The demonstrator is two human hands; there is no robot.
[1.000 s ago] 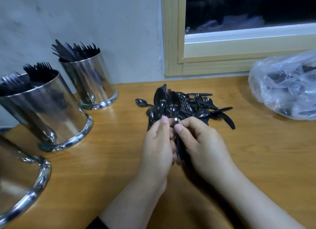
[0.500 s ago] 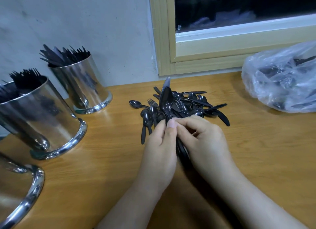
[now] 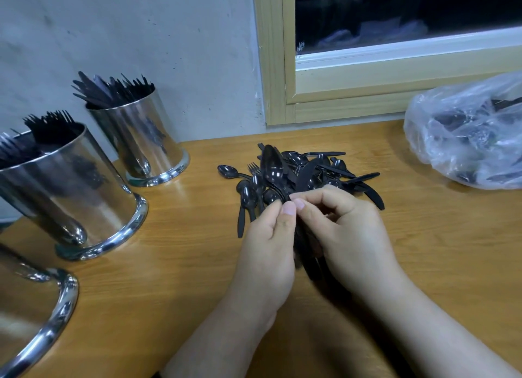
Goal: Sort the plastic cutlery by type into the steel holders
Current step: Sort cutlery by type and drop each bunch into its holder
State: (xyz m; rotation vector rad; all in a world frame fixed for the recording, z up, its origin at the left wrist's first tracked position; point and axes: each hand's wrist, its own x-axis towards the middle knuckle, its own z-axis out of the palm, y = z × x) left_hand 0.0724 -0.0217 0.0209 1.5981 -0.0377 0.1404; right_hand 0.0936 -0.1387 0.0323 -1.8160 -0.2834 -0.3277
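A pile of black plastic cutlery [image 3: 324,170] lies on the wooden table [image 3: 175,264], mostly spoons with a fork and knives among them. My left hand [image 3: 268,245] and my right hand [image 3: 347,230] both grip a bunch of black spoons [image 3: 272,168] by the handles, bowls pointing away over the pile. At the left stand steel holders: one with knives [image 3: 141,140] by the wall, one with forks [image 3: 70,191] nearer, and a third holder [image 3: 34,321] at the bottom left, its inside hidden.
A clear plastic bag [image 3: 469,134] with more black cutlery sits at the right by the wooden window frame [image 3: 282,66]. A grey wall rises behind the holders. Bare table shows between the holders and my hands.
The spoons in my hands have been drawn together into one stack, with the bowls overlapping. My hands stay close together at the near edge of the pile.
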